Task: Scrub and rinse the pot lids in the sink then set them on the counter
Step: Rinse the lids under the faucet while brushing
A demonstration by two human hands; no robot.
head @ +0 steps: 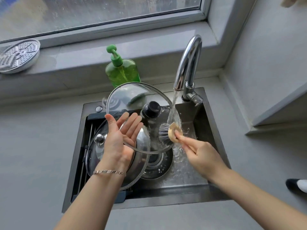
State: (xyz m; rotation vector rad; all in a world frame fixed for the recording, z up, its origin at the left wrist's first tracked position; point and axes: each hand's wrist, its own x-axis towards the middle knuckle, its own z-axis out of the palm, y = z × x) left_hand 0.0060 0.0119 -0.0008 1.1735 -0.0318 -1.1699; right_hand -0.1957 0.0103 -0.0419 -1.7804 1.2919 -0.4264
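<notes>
**Glass lid scrubbed under running water**

Two bare forearms are seen reaching from the near edge of the grey counter (33, 146) over the dark rectangular steel sink (166, 202). A thin metal-link bracelet (108, 172) is worn on the left wrist. The left hand (121, 136) is held palm up with its fingers straight. The large glass lid (131, 95), round and steel-rimmed, is carried tilted on this hand above the middle of the sink. Its black knob (152, 109) is turned toward the camera, and its rim is seen crossing the palm.

The right hand (201, 155) is closed in a narrow pinch on the pale wooden handle of the round dish brush (167, 133). The brush's grey bristles are pressed against the lid's upper face near its right rim. Water (172, 107) is poured from the curved chrome tap (187, 63), mounted at the sink's far right corner, onto the brush head and the lid.

Below, a second glass lid (93, 156) with a steel knob is laid in the left side of the sink. A round steel lid (156, 163) with concentric rings is laid on the sink floor beside it, partly overlapped. A green pump soap bottle (122, 72) is stood on the counter at the sink's far edge. A round perforated steel steamer plate (18, 55) is set on the grey window ledge (74, 52) at the far left.
</notes>
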